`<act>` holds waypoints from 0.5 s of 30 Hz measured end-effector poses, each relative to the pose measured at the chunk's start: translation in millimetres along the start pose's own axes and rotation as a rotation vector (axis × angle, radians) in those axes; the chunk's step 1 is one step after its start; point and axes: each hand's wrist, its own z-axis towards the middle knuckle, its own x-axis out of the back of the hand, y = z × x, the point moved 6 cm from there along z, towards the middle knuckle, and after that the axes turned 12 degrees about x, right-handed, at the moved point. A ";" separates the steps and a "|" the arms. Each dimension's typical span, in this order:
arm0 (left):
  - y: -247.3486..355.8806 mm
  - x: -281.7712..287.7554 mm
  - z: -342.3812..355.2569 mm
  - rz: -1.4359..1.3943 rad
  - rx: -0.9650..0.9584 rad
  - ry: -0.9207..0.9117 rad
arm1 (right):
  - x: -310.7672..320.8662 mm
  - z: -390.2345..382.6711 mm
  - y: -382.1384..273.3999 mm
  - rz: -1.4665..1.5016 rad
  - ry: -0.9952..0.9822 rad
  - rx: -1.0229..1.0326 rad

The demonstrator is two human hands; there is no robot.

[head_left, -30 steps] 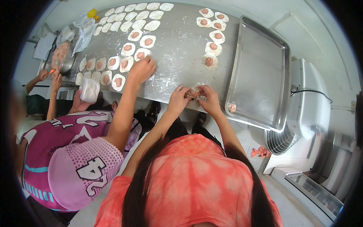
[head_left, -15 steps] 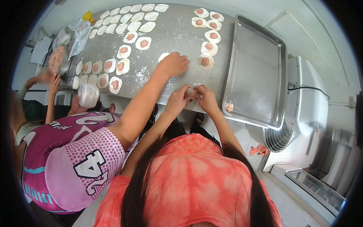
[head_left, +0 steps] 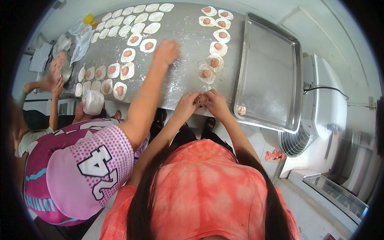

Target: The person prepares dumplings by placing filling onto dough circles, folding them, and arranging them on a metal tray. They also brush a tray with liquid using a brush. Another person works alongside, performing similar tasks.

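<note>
At the frame's centre, the left hand (head_left: 187, 105) and right hand (head_left: 218, 105) pinch one dumpling (head_left: 202, 99) between closed fingertips.

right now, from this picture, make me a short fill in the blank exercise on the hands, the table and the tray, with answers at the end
The left hand and right hand hold ____ filled wrapper between them, not two.
The metal tray is at the ____ end of the table.
The tray's only dumpling sits in its near ____ corner.
The round thing by the table's far left corner is coloured ____.

Missing words: one; right; left; yellow
</note>
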 end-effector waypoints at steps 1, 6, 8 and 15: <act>-2.6 -2.1 0.3 -0.014 0.043 -0.036 | -0.9 0.7 -0.6 0.025 0.005 0.020; 0.6 1.7 -2.1 0.064 0.103 -0.077 | 12.8 -4.5 -11.2 0.022 0.185 0.076; 0.9 2.3 -3.6 0.011 0.070 -0.076 | 7.8 -6.6 -6.1 -0.004 0.113 0.032; 6.8 -1.0 0.5 0.139 0.155 -0.166 | 7.6 -4.7 -5.3 0.031 0.139 0.127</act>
